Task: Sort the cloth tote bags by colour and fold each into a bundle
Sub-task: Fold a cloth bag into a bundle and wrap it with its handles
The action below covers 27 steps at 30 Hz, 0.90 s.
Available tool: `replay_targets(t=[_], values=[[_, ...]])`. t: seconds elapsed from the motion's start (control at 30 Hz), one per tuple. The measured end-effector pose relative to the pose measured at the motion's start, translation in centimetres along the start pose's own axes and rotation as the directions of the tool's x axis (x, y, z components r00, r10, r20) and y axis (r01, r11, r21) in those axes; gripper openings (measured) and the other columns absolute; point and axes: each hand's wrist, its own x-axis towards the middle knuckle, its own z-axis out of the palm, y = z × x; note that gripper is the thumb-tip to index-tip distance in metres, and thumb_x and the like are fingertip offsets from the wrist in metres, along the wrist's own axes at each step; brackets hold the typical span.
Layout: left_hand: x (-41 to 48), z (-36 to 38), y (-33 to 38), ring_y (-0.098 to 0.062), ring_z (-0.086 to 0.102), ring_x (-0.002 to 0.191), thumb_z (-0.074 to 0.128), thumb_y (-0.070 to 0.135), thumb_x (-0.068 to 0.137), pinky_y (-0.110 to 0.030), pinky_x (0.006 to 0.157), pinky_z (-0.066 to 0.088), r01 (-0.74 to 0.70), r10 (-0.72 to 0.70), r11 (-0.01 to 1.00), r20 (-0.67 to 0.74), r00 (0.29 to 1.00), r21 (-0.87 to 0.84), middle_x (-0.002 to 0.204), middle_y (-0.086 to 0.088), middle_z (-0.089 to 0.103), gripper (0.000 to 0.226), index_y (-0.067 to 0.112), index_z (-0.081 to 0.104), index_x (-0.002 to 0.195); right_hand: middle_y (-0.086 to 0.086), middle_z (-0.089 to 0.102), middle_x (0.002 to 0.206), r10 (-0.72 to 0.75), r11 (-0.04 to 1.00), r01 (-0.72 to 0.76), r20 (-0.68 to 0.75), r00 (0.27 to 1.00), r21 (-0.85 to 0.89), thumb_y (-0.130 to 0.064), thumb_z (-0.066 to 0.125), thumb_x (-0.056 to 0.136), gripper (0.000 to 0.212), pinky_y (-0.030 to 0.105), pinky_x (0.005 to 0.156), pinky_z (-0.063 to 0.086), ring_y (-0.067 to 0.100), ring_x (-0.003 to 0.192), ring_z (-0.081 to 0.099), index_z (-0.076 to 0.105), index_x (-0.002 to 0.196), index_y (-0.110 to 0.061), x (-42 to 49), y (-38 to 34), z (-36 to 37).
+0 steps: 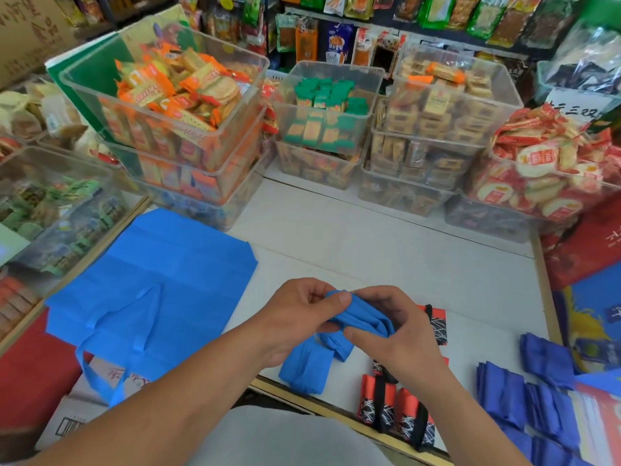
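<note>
White surface [369, 250], snack bins [329, 105] behind: left hand [295, 317] and right hand [400, 338] pinch a blue bag [363, 319], apparently compressing it into a bundle.

A white paper sign [578, 108] at far right reads partly "元三双"; other print is illegible.

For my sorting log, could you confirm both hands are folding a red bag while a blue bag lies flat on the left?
Not quite: the head view shows the left hand and right hand folding a blue bag, not a red one; the rest holds.
</note>
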Motion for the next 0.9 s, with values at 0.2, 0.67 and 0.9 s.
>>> replay_targets(t=[0.2,0.67,0.9], values=[[-0.3,-0.3,0.8,-0.027,0.073,0.101,0.070,0.031,0.094,-0.041,0.092,0.059,-0.011,0.011,1.000,0.006,1.000,-0.001,0.107,-0.017,0.074,0.031,0.002,0.071,0.107,-0.015,0.070,0.100,-0.131,0.983,0.130,0.000,0.991,-0.126,-0.010,0.081,0.084,0.034,0.016,0.076,0.053,0.008,0.094,0.069,0.067,0.112,-0.022,-0.2,0.1,0.6],[-0.3,-1.7,1.0,-0.009,0.058,0.075,0.069,0.016,0.095,-0.021,0.064,0.044,0.240,-0.256,0.965,0.189,0.948,0.103,0.086,-0.002,0.068,0.013,0.008,0.068,0.105,-0.001,0.066,0.111,-0.258,0.912,0.332,0.292,0.921,-0.241,-0.018,0.084,0.082,0.033,0.022,0.082,0.052,0.024,0.101,0.067,0.071,0.113,-0.017,1.1,0.2,-2.3],[-0.8,-0.5,0.4,-0.005,0.049,0.065,0.071,0.017,0.092,-0.021,0.057,0.043,-0.103,0.084,0.898,0.064,0.994,0.427,0.073,0.007,0.056,0.011,0.019,0.062,0.086,-0.005,0.066,0.109,-0.212,0.919,0.288,0.278,0.937,-0.268,-0.021,0.082,0.083,0.028,0.021,0.081,0.053,0.021,0.101,0.067,0.074,0.110,-0.021,1.1,0.4,-2.5]])
